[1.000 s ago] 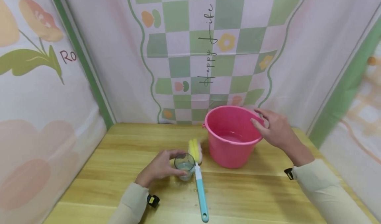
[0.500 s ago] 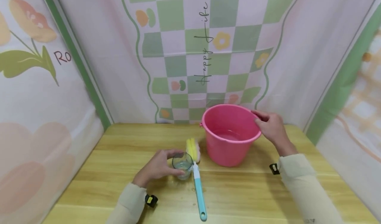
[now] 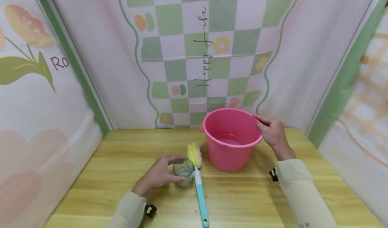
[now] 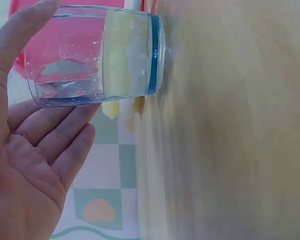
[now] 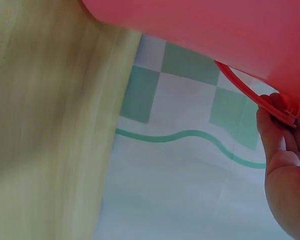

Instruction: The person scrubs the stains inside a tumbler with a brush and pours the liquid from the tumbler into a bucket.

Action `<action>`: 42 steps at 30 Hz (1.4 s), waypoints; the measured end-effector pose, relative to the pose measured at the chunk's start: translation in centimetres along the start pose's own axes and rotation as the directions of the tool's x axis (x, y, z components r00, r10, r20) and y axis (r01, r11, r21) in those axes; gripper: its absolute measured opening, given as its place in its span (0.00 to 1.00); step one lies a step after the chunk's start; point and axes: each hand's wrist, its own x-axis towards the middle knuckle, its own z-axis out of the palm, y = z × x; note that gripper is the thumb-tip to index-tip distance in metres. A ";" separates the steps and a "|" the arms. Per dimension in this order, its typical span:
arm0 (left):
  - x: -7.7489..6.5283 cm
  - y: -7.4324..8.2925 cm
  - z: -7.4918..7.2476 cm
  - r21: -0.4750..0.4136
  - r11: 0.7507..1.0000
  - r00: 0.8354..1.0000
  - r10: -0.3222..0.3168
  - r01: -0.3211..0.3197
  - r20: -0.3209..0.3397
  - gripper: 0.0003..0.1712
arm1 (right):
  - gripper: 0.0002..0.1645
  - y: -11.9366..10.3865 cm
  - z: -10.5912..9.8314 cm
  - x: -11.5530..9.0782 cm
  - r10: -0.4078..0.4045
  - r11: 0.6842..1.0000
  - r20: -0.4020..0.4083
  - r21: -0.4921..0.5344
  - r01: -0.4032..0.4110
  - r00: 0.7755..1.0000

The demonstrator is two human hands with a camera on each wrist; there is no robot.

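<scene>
In the head view a clear glass point(image 3: 183, 172) with water in it stands on the wooden table. My left hand point(image 3: 160, 172) holds it, thumb on the near side and fingers on the far side. Droplets cling to the glass wall point(image 4: 90, 55) in the left wrist view. A pink bucket point(image 3: 230, 154) stands upright to the right, some liquid visible at its bottom. With my right hand point(image 3: 274, 133) I grip its right rim. The right wrist view shows those fingers curled at the bucket's red handle point(image 5: 245, 90), under the rim.
Between glass and bucket lies a brush with a yellow-and-white sponge head point(image 3: 194, 155) and a turquoise handle point(image 3: 201, 201) pointing toward me. Small water drops dot the table point(image 3: 236, 201) beside it. A checkered cloth point(image 3: 209, 63) hangs behind the table's back edge.
My right hand has closed from a loose spread over the bucket's rim into a grip on it, its forearm shifting left. The left hand stays at the glass. The whole head view has shifted slightly.
</scene>
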 end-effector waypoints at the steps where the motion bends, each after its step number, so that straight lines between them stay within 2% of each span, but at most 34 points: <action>1: 0.0 0.0 0.1 -0.001 1.000 1.000 0.002 -0.002 -0.005 0.48 | 0.21 0.0 0.1 0.0 -0.007 1.000 -0.006 0.007 0.007 1.000; 5: -0.2 0.1 0.4 -0.007 1.000 1.000 0.006 -0.006 -0.030 0.47 | 0.21 0.0 0.3 0.1 -0.013 1.000 -0.015 0.027 0.013 1.000; 15: -0.1 0.4 1.1 -0.051 0.999 0.998 -0.014 0.011 -0.055 0.45 | 0.22 0.2 -0.2 -0.3 0.032 0.999 -0.008 -0.004 -0.032 0.999; 23: 0.1 0.8 1.8 -0.064 0.997 0.991 -0.057 0.050 -0.119 0.46 | 0.22 -0.1 0.0 -0.3 0.021 0.999 -0.019 0.050 -0.020 1.000; 28: 0.1 1.3 1.9 -0.067 0.995 0.985 -0.090 0.080 -0.150 0.45 | 0.22 0.0 0.1 -0.4 0.016 0.999 -0.031 0.050 -0.014 0.999; 33: 0.1 1.7 1.6 -0.011 0.993 0.976 -0.114 0.114 -0.183 0.45 | 0.21 0.2 0.5 -0.2 0.008 0.998 -0.045 0.059 -0.005 0.999; 36: 0.2 1.9 1.2 -0.009 0.990 0.972 -0.142 0.143 -0.187 0.45 | 0.21 0.2 0.7 -0.2 0.004 0.998 -0.053 0.070 0.000 0.999; 42: 1.2 3.2 -0.8 0.011 0.985 0.966 -0.167 0.172 -0.195 0.44 | 0.21 0.2 0.4 -0.3 -0.004 0.999 -0.062 0.054 0.007 0.998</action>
